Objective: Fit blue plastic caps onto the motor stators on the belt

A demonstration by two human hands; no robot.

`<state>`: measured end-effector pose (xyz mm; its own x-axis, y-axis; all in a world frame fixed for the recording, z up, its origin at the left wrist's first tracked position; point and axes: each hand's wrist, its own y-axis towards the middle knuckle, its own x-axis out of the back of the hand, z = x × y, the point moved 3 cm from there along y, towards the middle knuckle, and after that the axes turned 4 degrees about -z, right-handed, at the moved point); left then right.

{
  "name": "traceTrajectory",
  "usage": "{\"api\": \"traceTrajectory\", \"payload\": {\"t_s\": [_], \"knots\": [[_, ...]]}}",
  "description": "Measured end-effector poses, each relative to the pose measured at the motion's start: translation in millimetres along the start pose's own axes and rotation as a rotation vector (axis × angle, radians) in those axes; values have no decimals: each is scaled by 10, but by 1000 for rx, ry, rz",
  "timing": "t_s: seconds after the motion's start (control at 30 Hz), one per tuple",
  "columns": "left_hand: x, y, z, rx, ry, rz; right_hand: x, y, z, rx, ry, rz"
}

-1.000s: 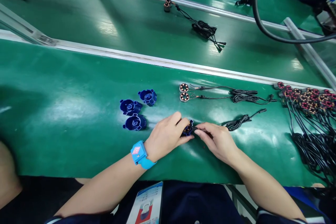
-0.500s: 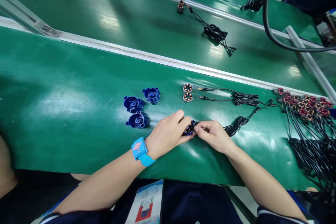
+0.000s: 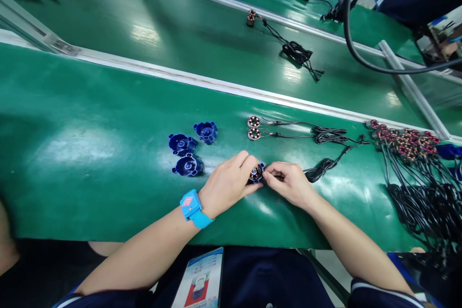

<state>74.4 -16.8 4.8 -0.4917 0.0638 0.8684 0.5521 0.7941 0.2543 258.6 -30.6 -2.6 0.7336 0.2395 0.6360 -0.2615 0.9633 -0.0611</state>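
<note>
My left hand (image 3: pixel 231 178), with a blue wrist strap (image 3: pixel 193 208), is closed around a blue motor housing (image 3: pixel 257 180). A copper-wound stator (image 3: pixel 255 172) sits in that housing, partly covered by my fingers. On its right side, my right hand (image 3: pixel 288 183) pinches the black cable at the housing's edge; the fingertips hide the exact spot. The cable's coiled bundle (image 3: pixel 321 170) lies just beyond my right hand. Three more blue housings, one of them nearest my left hand (image 3: pixel 188 165), stand with open tops up on the green mat.
Two stators (image 3: pixel 254 127) with bundled cables lie behind my hands. At the right is a heap of stators (image 3: pixel 404 142) with black cables (image 3: pixel 418 207). A metal rail (image 3: pixel 202 85) crosses the bench; beyond it lies another stator (image 3: pixel 251 18). A thick black cable (image 3: pixel 348 24) hangs at upper right.
The view has shifted slightly. Both hands stay at the same housing, with the stator now a little more exposed between them. My right fingers remain pinched at its edge.
</note>
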Motion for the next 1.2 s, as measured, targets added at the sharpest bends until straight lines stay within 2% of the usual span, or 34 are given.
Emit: {"api": "traceTrajectory", "payload": {"t_s": [0.07,0.13,0.2,0.27,0.4,0.6,0.83,0.93,1.07,1.13,1.2], "knots": [[12,2,6,-14,-16,-35,34,-74,40,215,-166,-223],[24,7,12,-39,-22,-62,35,-148,98,462,-396,-359],[32,11,25,-52,-22,-76,12,-193,146,633,-583,-394],[38,11,42,-47,-21,-87,-1,-204,184,698,-677,-401],[57,-9,41,-57,-12,-121,-31,-177,242,682,-746,-379],[108,-67,-63,-208,66,-236,-91,-134,246,622,-689,-343],[129,-54,-124,-192,101,-197,-123,-151,181,532,-609,-310],[136,-36,-164,-182,173,-134,-137,-146,152,477,-516,-297],[111,-68,-286,-270,344,-98,-91,-165,153,417,-287,-274],[70,-109,-352,-318,441,-98,-8,-170,174,327,-140,-230],[18,-148,-397,-342,514,-84,112,-149,210,234,-37,-127]]}}
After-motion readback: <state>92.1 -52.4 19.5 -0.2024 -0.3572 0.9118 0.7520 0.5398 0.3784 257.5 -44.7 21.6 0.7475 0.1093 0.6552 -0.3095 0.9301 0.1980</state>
